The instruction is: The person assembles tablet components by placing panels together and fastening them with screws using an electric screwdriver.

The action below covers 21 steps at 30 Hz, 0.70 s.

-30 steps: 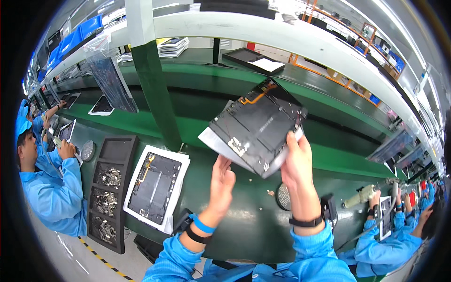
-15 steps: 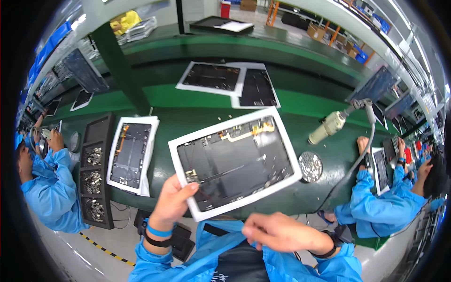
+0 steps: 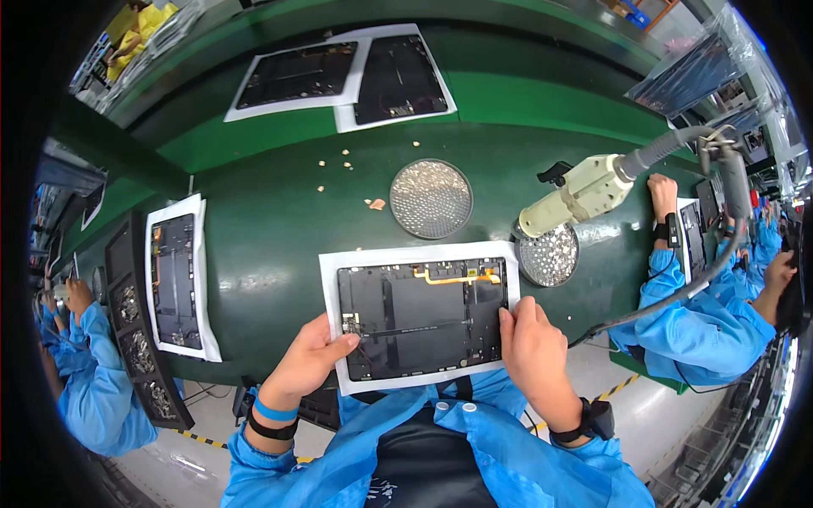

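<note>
A tablet housing (image 3: 415, 317), black inside with an orange flex cable along its upper right, lies on a white foam sheet (image 3: 373, 261). I hold it level over the bench's front edge. My left hand (image 3: 313, 351) grips the left side, its thumb on top and the other fingers underneath. On the opposite side, my right hand (image 3: 533, 343) is closed round the edge with its thumb on the rim. Beyond the housing stands a round dish (image 3: 431, 199) of small metal pieces. A second such dish (image 3: 550, 256) is partly behind the pale green hand tool (image 3: 576, 195).
Another housing (image 3: 178, 284) on white sheets lies to the left, beside a black compartment tray (image 3: 140, 351) of small metal parts. Two more housings (image 3: 296, 72) (image 3: 398, 80) overlap on the far ledge. Co-workers in blue sit at both sides. The tool's hose (image 3: 728, 203) arcs down on the right.
My right hand has risen from in front of my body to grip the housing's right edge. The housing has turned from tilted to nearly straight. My view has shifted, showing the second dish.
</note>
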Each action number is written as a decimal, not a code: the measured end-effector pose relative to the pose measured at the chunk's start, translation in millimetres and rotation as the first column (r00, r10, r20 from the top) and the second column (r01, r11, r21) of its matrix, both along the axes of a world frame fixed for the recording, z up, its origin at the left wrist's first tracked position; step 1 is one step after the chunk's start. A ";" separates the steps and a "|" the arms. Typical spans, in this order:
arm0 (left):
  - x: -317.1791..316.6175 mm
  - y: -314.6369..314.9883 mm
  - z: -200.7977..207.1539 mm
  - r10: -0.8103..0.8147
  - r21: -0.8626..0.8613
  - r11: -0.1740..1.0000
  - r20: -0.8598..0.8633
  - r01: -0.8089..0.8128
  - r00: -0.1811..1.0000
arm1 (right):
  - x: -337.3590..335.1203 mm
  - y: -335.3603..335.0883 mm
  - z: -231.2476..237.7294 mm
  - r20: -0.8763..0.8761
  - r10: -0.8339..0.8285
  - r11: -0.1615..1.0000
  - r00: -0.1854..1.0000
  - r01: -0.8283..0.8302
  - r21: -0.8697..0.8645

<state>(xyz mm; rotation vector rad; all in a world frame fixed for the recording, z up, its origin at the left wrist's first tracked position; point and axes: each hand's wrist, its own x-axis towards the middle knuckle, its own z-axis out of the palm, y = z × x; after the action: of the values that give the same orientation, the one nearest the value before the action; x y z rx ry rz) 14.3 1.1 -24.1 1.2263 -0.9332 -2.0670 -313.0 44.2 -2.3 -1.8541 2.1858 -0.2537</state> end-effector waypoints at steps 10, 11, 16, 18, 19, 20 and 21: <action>-32.2 -7.5 32.2 0.288 -0.459 0.785 0.865 0.417 0.411 | -4.9 -19.9 -12.9 -0.127 -0.039 0.995 0.991 0.050 0.082; -29.2 -10.4 38.2 0.255 -0.383 0.800 0.914 0.462 0.314 | -10.7 -24.4 -4.1 -0.083 -0.085 0.992 0.993 0.076 -0.102; -56.3 -52.4 36.9 0.580 -0.638 0.456 0.742 0.620 0.337 | -36.5 -105.9 20.2 0.073 -0.350 0.610 0.934 0.286 -0.739; -81.6 -70.2 37.1 0.543 -0.667 0.405 0.726 0.626 0.422 | -59.3 -153.5 18.9 0.081 -0.360 0.428 0.930 0.242 -0.871; -91.9 -76.2 32.7 0.503 -0.702 0.344 0.699 0.623 0.509 | -70.2 -172.2 16.7 0.181 -0.309 0.384 0.934 0.297 -0.875; -96.4 -78.8 25.6 0.495 -0.704 0.341 0.698 0.623 0.518 | -79.6 -188.2 14.5 0.276 -0.254 0.341 0.927 0.353 -0.871; -97.7 -79.7 19.5 0.465 -0.679 0.356 0.725 0.642 0.509 | -84.3 -200.6 14.0 0.330 -0.120 0.299 0.936 0.351 -0.887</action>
<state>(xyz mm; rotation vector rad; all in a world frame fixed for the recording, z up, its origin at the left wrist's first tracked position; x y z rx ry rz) -83.4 -78.6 -4.7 1.3849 -2.2987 -0.2973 -397.3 -156.5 11.7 -1.6852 2.2849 -2.1147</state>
